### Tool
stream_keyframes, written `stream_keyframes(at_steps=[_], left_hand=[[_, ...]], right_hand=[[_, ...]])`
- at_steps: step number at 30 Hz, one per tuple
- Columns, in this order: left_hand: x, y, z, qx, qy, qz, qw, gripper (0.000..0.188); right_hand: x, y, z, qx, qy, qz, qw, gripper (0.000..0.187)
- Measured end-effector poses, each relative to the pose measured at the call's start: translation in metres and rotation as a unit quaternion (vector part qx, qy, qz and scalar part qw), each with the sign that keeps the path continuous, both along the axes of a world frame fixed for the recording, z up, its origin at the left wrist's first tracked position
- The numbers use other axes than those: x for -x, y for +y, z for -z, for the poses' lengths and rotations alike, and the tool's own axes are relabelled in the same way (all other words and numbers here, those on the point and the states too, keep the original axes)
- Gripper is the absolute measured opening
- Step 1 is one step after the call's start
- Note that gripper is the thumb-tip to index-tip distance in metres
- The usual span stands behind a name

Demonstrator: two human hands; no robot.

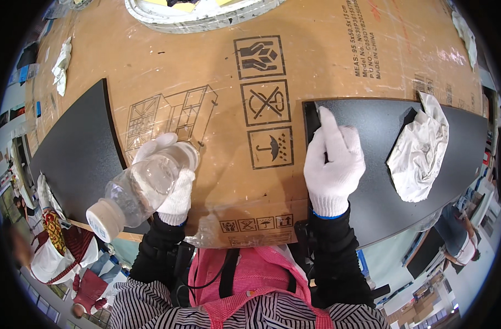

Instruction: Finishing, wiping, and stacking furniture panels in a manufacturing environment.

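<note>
My left hand (176, 198), in a white knitted glove, is wrapped round a clear plastic bottle (131, 193). The bottle lies tilted, its white cap (105, 219) toward the lower left and its base toward the upper right. My right hand (334, 164), also gloved in white, rests at the left edge of a dark grey panel (366, 197). Its index finger stretches away from me along that edge, near the far corner, and the other fingers are partly curled. A blacker strip (312, 122) shows beside the fingertip. I see nothing held in this hand.
A crumpled white cloth (419, 156) lies on the right panel. Another dark panel (77, 156) is at the left. Printed cardboard (217, 181) covers the work surface. A round white-rimmed container (201, 21) stands at the far side. Other people (460, 233) are in the background.
</note>
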State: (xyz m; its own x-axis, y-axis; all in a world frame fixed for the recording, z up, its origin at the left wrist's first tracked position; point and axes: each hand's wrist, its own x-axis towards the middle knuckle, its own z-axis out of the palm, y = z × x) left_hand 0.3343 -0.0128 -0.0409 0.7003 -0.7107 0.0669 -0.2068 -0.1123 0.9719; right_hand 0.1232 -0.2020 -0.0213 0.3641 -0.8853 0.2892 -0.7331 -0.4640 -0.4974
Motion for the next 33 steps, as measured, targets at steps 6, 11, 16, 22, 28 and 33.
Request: stream_keyframes(at_steps=[6,11,16,22,28,33], left_hand=[[0.000,0.001,-0.004,-0.023,-0.025,0.007,0.999,0.071],[-0.005,0.002,-0.006,-0.037,0.012,0.028,0.999,0.073],[-0.006,0.002,-0.008,-0.042,0.017,0.022,0.999,0.075],[-0.002,0.001,-0.001,-0.006,0.017,0.002,1.000,0.075],[-0.002,-0.001,-0.002,-0.009,-0.024,0.000,1.000,0.073],[-0.001,0.000,-0.003,-0.021,0.007,-0.008,1.000,0.075]], right_hand=[[0.000,0.002,0.003,0.016,-0.017,-0.045,0.999,0.047],[-0.001,0.002,0.003,0.007,-0.035,-0.028,0.999,0.050],[0.000,0.002,0.003,0.006,-0.022,-0.042,0.999,0.049],[0.002,0.000,0.000,-0.006,-0.001,-0.050,0.999,0.047],[0.001,-0.001,-0.001,-0.018,0.003,-0.057,0.998,0.048],[-0.002,0.001,-0.001,-0.015,0.000,-0.039,0.999,0.043]])
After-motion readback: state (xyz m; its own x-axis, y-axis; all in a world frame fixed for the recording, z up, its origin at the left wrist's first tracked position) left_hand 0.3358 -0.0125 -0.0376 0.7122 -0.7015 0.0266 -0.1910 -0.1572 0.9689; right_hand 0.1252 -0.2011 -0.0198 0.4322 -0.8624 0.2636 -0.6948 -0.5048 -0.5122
